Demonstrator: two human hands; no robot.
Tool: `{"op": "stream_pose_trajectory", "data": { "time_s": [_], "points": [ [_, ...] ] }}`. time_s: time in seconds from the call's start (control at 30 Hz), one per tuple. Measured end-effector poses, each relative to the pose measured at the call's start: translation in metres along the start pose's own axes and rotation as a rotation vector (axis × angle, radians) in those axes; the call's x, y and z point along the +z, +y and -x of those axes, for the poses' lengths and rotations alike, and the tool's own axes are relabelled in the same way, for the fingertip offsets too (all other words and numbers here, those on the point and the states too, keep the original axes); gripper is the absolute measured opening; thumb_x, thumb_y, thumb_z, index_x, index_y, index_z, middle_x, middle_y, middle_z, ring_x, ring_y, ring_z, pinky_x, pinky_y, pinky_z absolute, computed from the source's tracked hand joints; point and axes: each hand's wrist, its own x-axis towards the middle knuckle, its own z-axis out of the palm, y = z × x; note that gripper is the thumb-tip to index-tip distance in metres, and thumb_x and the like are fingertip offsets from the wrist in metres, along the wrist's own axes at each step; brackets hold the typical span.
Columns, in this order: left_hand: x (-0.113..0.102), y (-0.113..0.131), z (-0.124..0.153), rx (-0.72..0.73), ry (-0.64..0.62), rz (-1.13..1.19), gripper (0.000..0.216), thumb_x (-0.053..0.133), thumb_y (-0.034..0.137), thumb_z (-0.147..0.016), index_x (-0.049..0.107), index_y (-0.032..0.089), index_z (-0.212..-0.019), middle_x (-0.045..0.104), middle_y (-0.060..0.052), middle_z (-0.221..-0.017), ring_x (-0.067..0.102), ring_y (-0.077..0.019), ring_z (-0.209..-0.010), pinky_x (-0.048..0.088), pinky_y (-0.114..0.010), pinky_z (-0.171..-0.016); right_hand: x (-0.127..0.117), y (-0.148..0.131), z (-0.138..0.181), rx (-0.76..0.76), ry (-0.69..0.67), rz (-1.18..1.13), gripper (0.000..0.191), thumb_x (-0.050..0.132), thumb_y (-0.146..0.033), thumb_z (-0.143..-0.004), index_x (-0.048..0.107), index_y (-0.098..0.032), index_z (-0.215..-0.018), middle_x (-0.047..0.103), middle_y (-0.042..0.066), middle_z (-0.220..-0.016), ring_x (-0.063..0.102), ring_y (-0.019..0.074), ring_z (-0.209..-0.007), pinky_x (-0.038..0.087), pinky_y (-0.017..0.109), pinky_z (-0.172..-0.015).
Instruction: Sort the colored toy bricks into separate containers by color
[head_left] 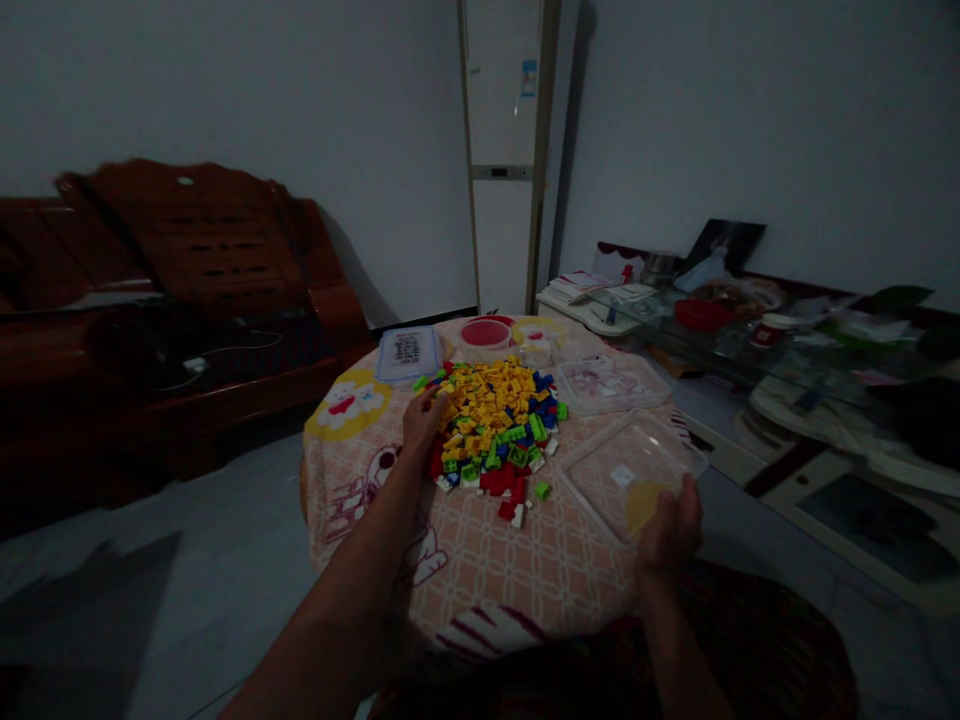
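Note:
A heap of toy building bricks (491, 405), yellow on top with blue, green, red and white ones around it, lies in the middle of a round cloth-covered table (555, 570). At the heap's left edge is my left hand (424, 420), its fingers bent together against the yellow bricks; what they pinch, if anything, is too small to make out. My right hand (673, 525) grips the near right corner of a clear shallow plastic box (600, 470). One yellow patch shows through that box near my thumb.
Behind the clear box sits another transparent container (611, 385). A blue-edged box (409, 353) and a pink round tub (485, 335) stand at the table's far side. To the right is a cluttered glass-topped cabinet (667, 320); to the left, a wooden bench (210, 240).

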Motion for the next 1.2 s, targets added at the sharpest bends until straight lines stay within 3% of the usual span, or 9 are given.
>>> {"op": "stream_pose_trajectory", "data": {
  "time_s": [0.2,0.3,0.4,0.57,0.67,0.77,0.9,1.03,1.2],
  "points": [
    [0.006,0.023,0.008,0.071,-0.128,-0.151,0.046,0.058,0.046,-0.088,0.072,0.018,-0.122,0.071,-0.01,-0.119,0.062,-0.0284,-0.115,0.048,-0.041,-0.102,0.0,-0.004,0.0,-0.009,-0.001,-0.005,0.07,0.04,-0.056,-0.092,0.045,-0.012,-0.147,0.047,0.018,-0.15,0.042,0.0346,-0.139,0.031,0.055,-0.114],
    [0.005,0.036,0.009,0.147,-0.1,-0.272,0.043,0.06,0.044,-0.087,0.073,0.018,-0.119,0.065,-0.011,-0.128,0.056,-0.0325,-0.126,0.044,-0.045,-0.108,-0.001,-0.006,0.0,-0.023,-0.004,0.022,0.069,0.039,-0.056,-0.092,0.047,-0.012,-0.145,0.046,0.018,-0.151,0.04,0.0349,-0.14,0.029,0.055,-0.115],
    [0.009,0.053,0.009,0.316,-0.083,-0.358,0.039,0.062,0.04,-0.087,0.074,0.018,-0.116,0.059,-0.012,-0.137,0.048,-0.0341,-0.134,0.038,-0.048,-0.114,-0.001,-0.006,0.001,-0.025,-0.004,0.032,0.068,0.039,-0.056,-0.093,0.047,-0.013,-0.145,0.045,0.018,-0.152,0.04,0.0345,-0.141,0.029,0.055,-0.115],
    [0.041,0.087,0.005,0.65,-0.348,-0.456,0.041,0.059,0.036,-0.09,0.068,0.022,-0.127,0.053,-0.011,-0.145,0.044,-0.0315,-0.137,0.033,-0.05,-0.116,-0.002,-0.007,0.002,-0.06,-0.009,0.044,0.067,0.036,-0.055,-0.095,0.046,-0.011,-0.145,0.046,0.019,-0.15,0.04,0.0339,-0.141,0.028,0.054,-0.116],
    [0.066,0.103,0.0,0.771,-0.531,-0.569,0.047,0.058,0.038,-0.092,0.06,0.026,-0.137,0.044,-0.011,-0.155,0.037,-0.0326,-0.143,0.028,-0.053,-0.118,-0.002,-0.007,0.002,-0.071,-0.012,0.048,0.069,0.036,-0.056,-0.095,0.046,-0.009,-0.145,0.046,0.021,-0.149,0.04,0.0349,-0.141,0.028,0.055,-0.115],
    [0.085,0.109,-0.009,0.784,-0.638,-0.689,0.05,0.057,0.041,-0.093,0.055,0.029,-0.141,0.037,-0.01,-0.159,0.033,-0.0346,-0.145,0.026,-0.058,-0.117,-0.002,-0.006,0.002,-0.071,-0.008,0.052,0.07,0.036,-0.056,-0.095,0.047,-0.009,-0.144,0.046,0.022,-0.149,0.04,0.0351,-0.14,0.027,0.056,-0.116],
    [0.09,0.102,-0.029,0.733,-0.639,-0.746,0.047,0.055,0.044,-0.093,0.058,0.028,-0.137,0.046,-0.011,-0.152,0.041,-0.0303,-0.14,0.033,-0.048,-0.115,-0.003,-0.005,0.003,-0.093,-0.022,0.056,0.067,0.036,-0.055,-0.096,0.047,-0.011,-0.144,0.047,0.02,-0.148,0.041,0.0329,-0.14,0.026,0.055,-0.116],
    [0.075,0.09,-0.046,0.655,-0.579,-0.741,0.041,0.05,0.04,-0.095,0.064,0.022,-0.129,0.06,-0.013,-0.135,0.056,-0.0267,-0.123,0.042,-0.039,-0.107,-0.003,-0.004,0.004,-0.091,-0.023,0.049,0.066,0.037,-0.056,-0.096,0.048,-0.011,-0.144,0.048,0.021,-0.147,0.042,0.033,-0.139,0.028,0.055,-0.116],
    [0.045,0.073,-0.06,0.532,-0.486,-0.71,0.035,0.054,0.032,-0.089,0.071,0.019,-0.117,0.067,-0.013,-0.125,0.062,-0.0265,-0.113,0.046,-0.036,-0.102,-0.003,-0.007,0.005,-0.06,-0.029,0.044,0.062,0.037,-0.053,-0.096,0.048,-0.014,-0.143,0.047,0.019,-0.148,0.042,0.0331,-0.139,0.028,0.057,-0.115]
  ]
}}
